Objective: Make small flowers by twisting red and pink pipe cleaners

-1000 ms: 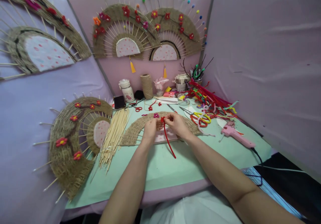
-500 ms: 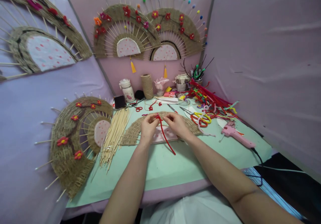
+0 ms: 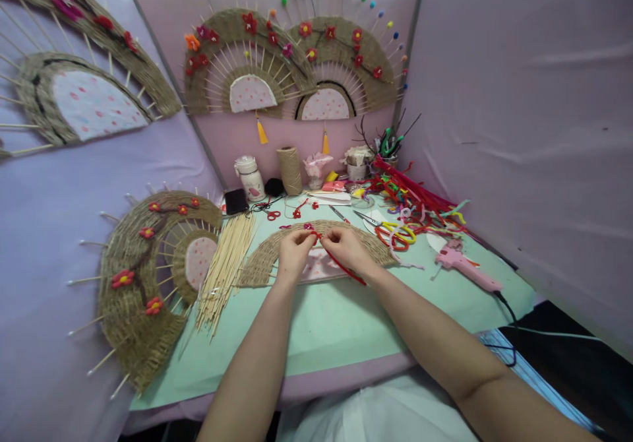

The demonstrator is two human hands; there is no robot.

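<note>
Both of my hands pinch a red pipe cleaner above the middle of the table. My left hand grips its looped end, which is small and partly hidden by the fingers. Close beside it, my right hand has its fingertips closed on the same pipe cleaner, whose tail trails down to the right beneath that hand. Under both hands lies a twine-woven fan with a spotted pale half-circle at its centre. A small magenta flower rests on the fan's upper edge.
Thin wooden sticks lie left of the fan, beside another decorated fan. To the right are yellow-handled scissors, a pink glue gun with a cord, and a heap of pipe cleaners. A twine spool stands behind.
The pipe cleaner's tail has swung from hanging down between my hands to lying toward the right, under my right hand. My right hand has shifted slightly left, closer to the left one.
</note>
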